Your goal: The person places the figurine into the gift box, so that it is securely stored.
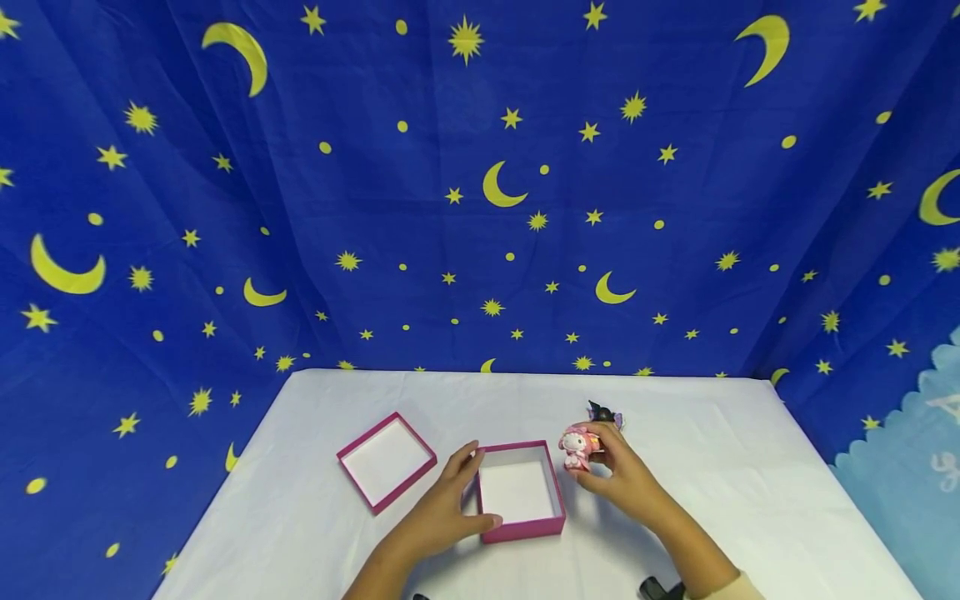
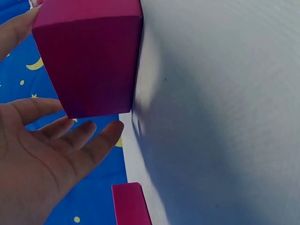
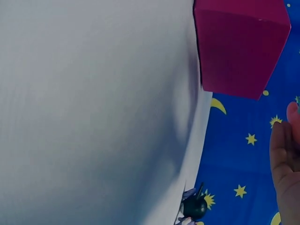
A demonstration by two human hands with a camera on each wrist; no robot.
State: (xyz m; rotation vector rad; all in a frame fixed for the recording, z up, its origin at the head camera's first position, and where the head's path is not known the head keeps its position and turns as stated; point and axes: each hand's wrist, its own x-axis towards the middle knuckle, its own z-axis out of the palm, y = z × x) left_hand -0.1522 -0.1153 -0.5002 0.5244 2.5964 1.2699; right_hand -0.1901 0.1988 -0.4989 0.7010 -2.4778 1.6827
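Observation:
An open magenta box (image 1: 522, 531) with a white inside stands on the table. My left hand (image 1: 441, 515) spans its left side, thumb at the front rim and fingertips by the back left corner; in the left wrist view that hand's fingers (image 2: 86, 150) are spread and loosely extended beside the box (image 2: 89, 70). Just right of the box, my right hand (image 1: 626, 479) pinches a small pink-hooded figurine (image 1: 576, 446) with a white face, held upright between thumb and fingers. Behind this hand is a second figurine (image 1: 604, 414), black and purple, partly hidden.
The magenta-rimmed lid (image 1: 402, 490) lies inside-up to the left of the box. A white cloth covers the table (image 1: 697, 442). Blue star-and-moon fabric (image 1: 420, 208) hangs behind and at the sides, with a light blue piece (image 1: 900, 467) at the right.

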